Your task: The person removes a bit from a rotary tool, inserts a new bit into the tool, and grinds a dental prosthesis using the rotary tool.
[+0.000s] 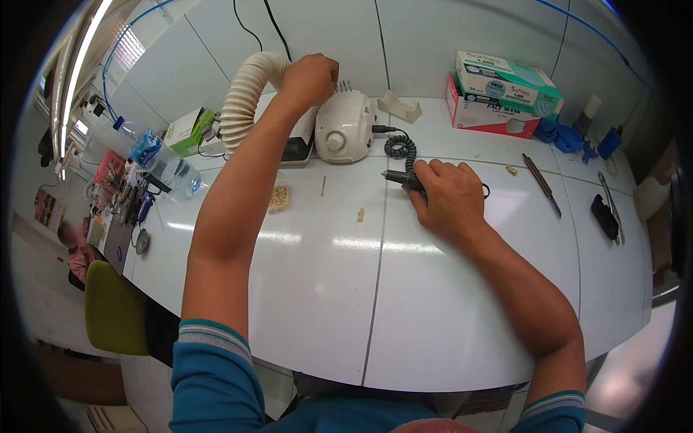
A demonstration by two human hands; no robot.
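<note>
My right hand (pixel 451 195) is wrapped round a dark rotary handpiece (pixel 401 178), whose metal tip points left. A coiled black cord (pixel 401 146) runs from near it to the white rounded motor unit (pixel 345 126) at the back. Far forward, my left hand (pixel 309 81) is closed beside several thin upright burs (pixel 344 86) on top of that unit. Whatever its fingers hold is hidden. On the table lie a thin metal bur (pixel 323 186) and a small yellowish tooth-like piece (pixel 361 215). A clear box (pixel 279 198) of similar pieces sits beside my left forearm.
A ribbed white hose (pixel 249 94) arches behind my left arm. Left stands a plastic water bottle (pixel 173 172). Stacked cardboard boxes (pixel 498 94) occupy the back right; a brown pen-like tool (pixel 541 185), tweezers (pixel 611 206) and a black object (pixel 603 216) lie right.
</note>
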